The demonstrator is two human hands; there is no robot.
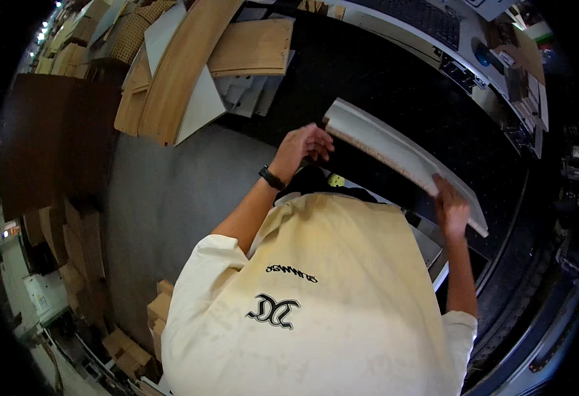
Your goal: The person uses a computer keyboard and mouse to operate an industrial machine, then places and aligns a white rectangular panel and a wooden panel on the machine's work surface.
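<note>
There were one left hand (302,146), one right hand (452,210), one dark wristband (271,177), one pale shirt (329,290), one long white board (398,146), one yellow round piece (335,179), one large brown panel (58,145) and at least three wood-coloured boards (180,79)

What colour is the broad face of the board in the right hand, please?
The board has a whitish broad face, seen in the head view.

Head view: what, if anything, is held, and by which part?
The right hand grips a long flat white panel near its lower-right end; whether the left hand touches it is unclear.
</note>
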